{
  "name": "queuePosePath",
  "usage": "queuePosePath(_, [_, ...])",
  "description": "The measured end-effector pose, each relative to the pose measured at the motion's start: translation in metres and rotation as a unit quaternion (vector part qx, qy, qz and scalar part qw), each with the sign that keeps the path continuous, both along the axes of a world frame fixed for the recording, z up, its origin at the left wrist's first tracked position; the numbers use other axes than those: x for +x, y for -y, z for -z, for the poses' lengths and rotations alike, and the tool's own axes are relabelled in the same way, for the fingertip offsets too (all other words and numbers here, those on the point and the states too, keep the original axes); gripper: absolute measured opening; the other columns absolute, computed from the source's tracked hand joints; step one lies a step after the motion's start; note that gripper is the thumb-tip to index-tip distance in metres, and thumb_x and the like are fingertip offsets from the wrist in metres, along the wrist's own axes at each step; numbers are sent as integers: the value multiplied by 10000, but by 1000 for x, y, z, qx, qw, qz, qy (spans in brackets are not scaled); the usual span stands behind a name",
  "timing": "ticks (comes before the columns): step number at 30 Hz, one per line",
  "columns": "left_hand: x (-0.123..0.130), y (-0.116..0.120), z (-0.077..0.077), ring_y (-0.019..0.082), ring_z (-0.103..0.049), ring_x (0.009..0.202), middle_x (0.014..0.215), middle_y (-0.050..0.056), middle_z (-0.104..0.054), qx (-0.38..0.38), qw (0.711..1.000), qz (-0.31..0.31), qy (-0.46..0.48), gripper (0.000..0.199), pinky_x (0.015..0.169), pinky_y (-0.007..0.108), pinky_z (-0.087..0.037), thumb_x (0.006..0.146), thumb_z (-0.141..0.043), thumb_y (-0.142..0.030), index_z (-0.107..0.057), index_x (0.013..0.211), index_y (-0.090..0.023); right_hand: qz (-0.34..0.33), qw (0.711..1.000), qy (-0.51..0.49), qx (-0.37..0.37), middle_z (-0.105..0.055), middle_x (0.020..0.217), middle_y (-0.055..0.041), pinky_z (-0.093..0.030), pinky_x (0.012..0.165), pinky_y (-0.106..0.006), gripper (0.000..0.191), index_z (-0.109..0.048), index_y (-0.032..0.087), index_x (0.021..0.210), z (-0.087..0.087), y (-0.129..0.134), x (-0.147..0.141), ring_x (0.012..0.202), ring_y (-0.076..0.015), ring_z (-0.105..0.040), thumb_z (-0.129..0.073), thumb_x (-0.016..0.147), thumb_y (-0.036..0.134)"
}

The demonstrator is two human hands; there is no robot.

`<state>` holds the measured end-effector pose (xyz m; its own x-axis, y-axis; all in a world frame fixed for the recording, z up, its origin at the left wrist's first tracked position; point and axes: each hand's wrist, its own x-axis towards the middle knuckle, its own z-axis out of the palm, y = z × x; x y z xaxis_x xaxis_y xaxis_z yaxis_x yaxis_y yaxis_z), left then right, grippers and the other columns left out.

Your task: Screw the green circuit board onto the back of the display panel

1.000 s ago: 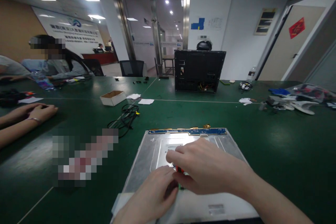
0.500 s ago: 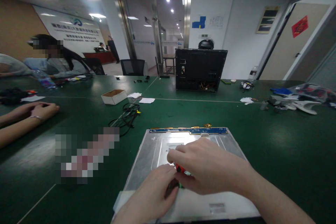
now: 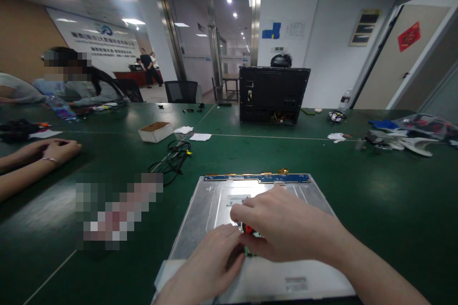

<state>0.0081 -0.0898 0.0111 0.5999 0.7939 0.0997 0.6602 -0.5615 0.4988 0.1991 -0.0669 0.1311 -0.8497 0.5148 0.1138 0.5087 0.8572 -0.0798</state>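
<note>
A flat silver display panel (image 3: 195, 212) lies face down on the green table, with a narrow blue circuit board (image 3: 286, 178) along its far edge. Over its middle, my right hand (image 3: 277, 226) grips a red-and-black screwdriver (image 3: 247, 229) from above; only part of the handle shows. My left hand (image 3: 211, 259) rests on the near left of the panel. Its fingers curl together beside the tool, and what they hold is hidden. Between the hands, a bit of green circuit board (image 3: 250, 251) peeks out.
Beyond the panel stand a black monitor casing (image 3: 274, 95) and a white open box (image 3: 155, 132). Black cables (image 3: 173, 157) lie to the left, near another person's clasped hands (image 3: 59, 152). Plastic parts and bags (image 3: 411, 136) are heaped at the far right.
My right hand has shifted slightly, showing a little more of the red handle. My left hand stays nearly in place. In the background, people have moved by the red desk.
</note>
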Motion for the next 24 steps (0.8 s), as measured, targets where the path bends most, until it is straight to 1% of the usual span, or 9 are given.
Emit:
queuePosePath(5, [-1,-1,5,219,-568,811,897,45,-627,15,1000,7,-2,103,713,314,-433,807,-483,-163,-535,889,-195,-3,1000,-10,0,-623,767,6,-185,455,-290,98,-522,187,908,-2,2,0,586,-123,-510,-505,835,251])
queuePosePath(12, [1,-2,2,215,-575,807,912,50,-635,16,1000,8,2,86,721,318,-442,818,-483,-173,-534,884,-193,0,1000,-8,4,-629,775,0,-178,457,-283,81,-515,188,886,-1,3,0,586,-120,-505,-500,836,250])
queuePosePath(15, [1,-1,2,218,-577,803,885,44,-637,18,1000,10,1,89,720,323,-440,807,-484,-165,-527,879,-194,0,1000,-13,15,-629,766,-2,-166,458,-283,76,-509,188,874,0,3,1,574,-120,-499,-499,829,248])
queuePosePath(18, [0,-1,3,215,-579,810,900,45,-638,14,1000,8,3,94,729,320,-442,812,-487,-170,-530,892,-196,-1,1000,-17,19,-628,755,-2,-164,461,-284,70,-507,188,865,1,3,1,571,-122,-499,-493,833,249])
queuePosePath(24, [-1,-2,3,223,-584,801,882,45,-639,19,1000,7,-5,90,720,322,-442,811,-490,-171,-531,888,-194,0,1000,-10,22,-632,764,-15,-157,464,-294,91,-520,184,887,1,3,-1,573,-125,-507,-498,829,250])
